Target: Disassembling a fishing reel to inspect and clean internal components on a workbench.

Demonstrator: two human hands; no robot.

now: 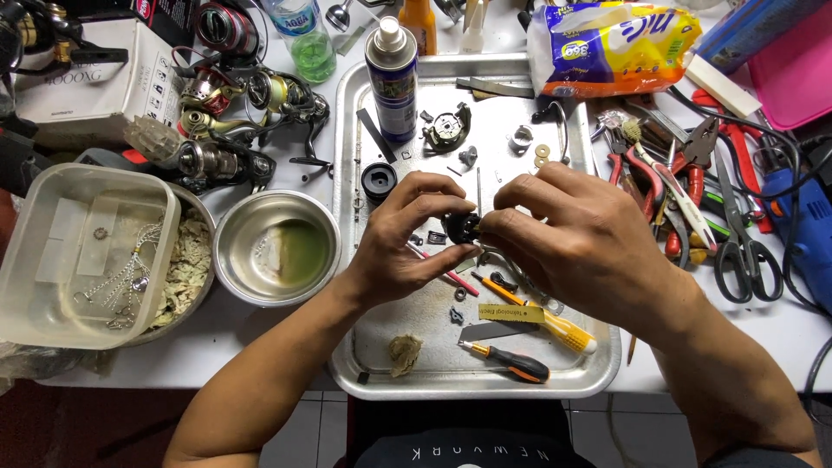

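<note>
Both hands over the metal tray. Left hand and right hand both pinch a small black part between them. Risk: a slip drops it among loose washers, easily lost.

Small black part between both hands' fingertips

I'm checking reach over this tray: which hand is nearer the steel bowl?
Left. The left hand is just right of the steel bowl, over the tray. The right hand is farther right, beyond the small black part both hands hold.
</note>
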